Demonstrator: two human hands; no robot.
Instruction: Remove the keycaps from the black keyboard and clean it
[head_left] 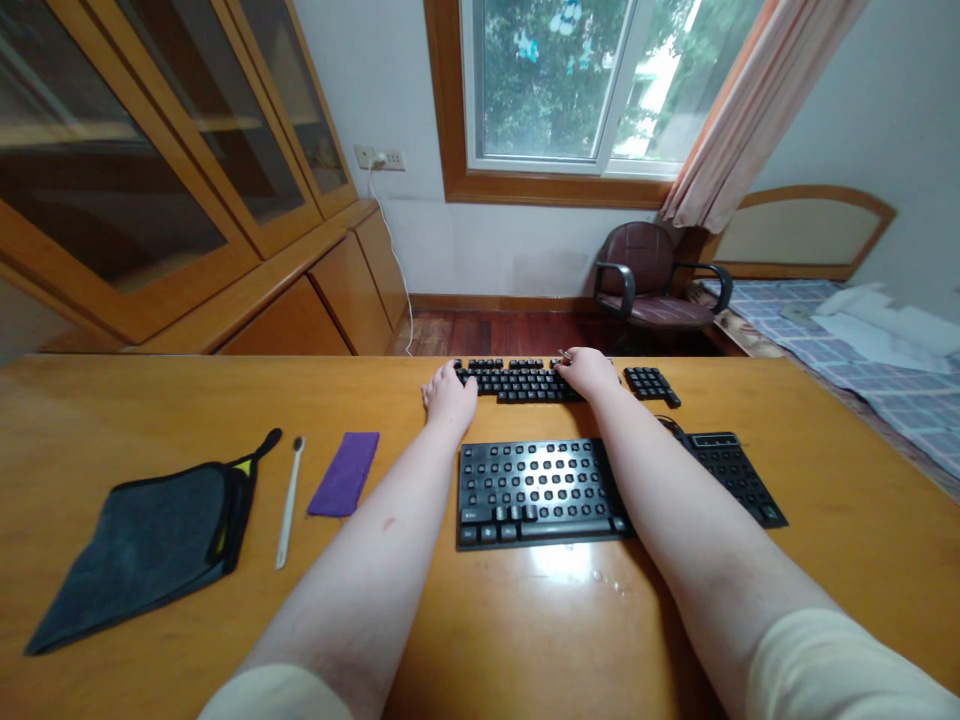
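Loose black keycaps [525,382] lie in rows along the far edge of the desk. My left hand [450,397] rests at the left end of these rows, thumb and fingers apart around the end keycaps. Over the right part of the rows, my right hand [590,373] has its fingers pinched together; a small thin, shiny piece shows at the fingertips, too small to name. Between my forearms lies a black keyboard [536,490], most of its keys bare stems, with a few caps left in the bottom rows. My right forearm hides part of it.
A number-pad block of keycaps [652,385] lies at the far right. To the left are a purple cloth [345,475], a white brush [289,505] and a folded dark grey cloth [161,530]. Beyond the desk stand a chair [649,270] and a bed [862,330].
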